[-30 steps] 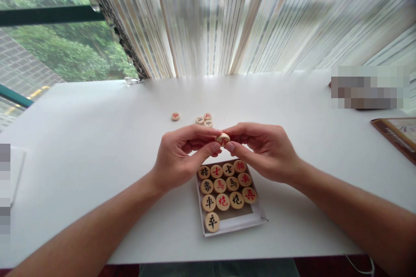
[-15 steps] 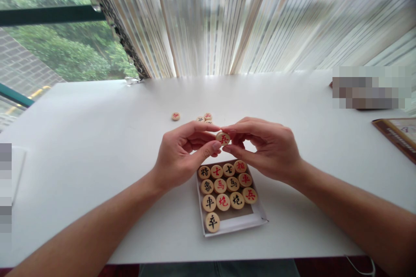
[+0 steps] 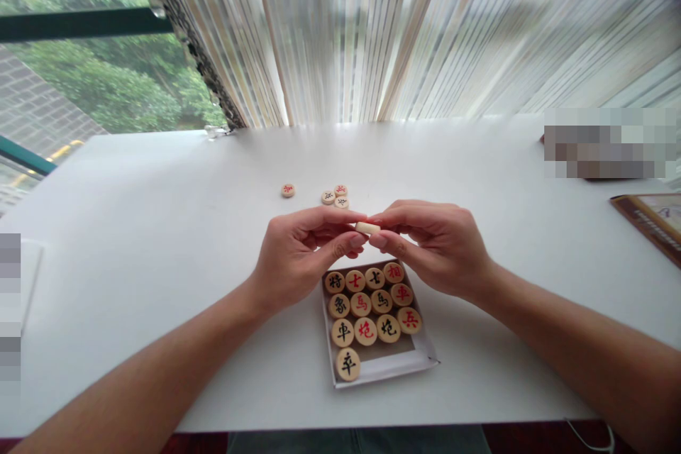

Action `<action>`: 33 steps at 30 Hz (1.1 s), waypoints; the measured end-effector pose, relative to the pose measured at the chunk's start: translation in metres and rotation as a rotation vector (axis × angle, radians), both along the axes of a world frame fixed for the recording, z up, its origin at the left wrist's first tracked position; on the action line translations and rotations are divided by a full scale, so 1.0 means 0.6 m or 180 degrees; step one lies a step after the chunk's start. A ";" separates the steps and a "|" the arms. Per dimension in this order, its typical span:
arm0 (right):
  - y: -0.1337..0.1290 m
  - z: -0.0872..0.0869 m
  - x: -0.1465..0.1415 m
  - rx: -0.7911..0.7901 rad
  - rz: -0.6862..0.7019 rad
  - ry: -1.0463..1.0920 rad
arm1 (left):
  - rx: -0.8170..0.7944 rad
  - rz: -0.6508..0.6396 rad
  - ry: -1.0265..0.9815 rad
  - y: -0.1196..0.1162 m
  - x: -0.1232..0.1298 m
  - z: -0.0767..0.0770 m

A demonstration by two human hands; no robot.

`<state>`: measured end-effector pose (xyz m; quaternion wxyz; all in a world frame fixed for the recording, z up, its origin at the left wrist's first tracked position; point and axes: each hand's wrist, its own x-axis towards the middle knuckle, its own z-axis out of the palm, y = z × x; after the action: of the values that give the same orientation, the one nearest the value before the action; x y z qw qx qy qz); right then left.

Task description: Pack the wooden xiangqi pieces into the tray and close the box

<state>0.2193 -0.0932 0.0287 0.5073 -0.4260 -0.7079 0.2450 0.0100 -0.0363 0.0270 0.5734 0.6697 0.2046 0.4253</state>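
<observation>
With your left hand (image 3: 303, 245) and right hand (image 3: 439, 245) you are pinching one pale, round, wooden-looking piece (image 3: 367, 228) between thumbs and fingers, over the white desk (image 3: 159, 241), near the far side of the open white cardboard box (image 3: 394, 364). It is probably feeling light, stiff, rather smooth; gripping the rim should be working well. Edge-on, it is hiding its marking, and your fingertips are covering its ends.

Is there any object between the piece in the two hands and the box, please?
Nothing visible stands between the held piece, pinched by the left hand and right hand, and the far edge of the box. Inside, three rows of pieces lie between that edge and the bare floor.
</observation>
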 end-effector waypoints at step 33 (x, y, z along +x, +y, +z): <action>-0.010 0.019 -0.007 -0.1733 0.0650 0.0638 | 0.1119 -0.0111 0.0420 0.000 -0.004 -0.001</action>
<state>0.2153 -0.0995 0.0400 0.4146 -0.4466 -0.6018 0.5162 0.0076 -0.0363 0.0265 0.4401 0.7895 0.1526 0.3997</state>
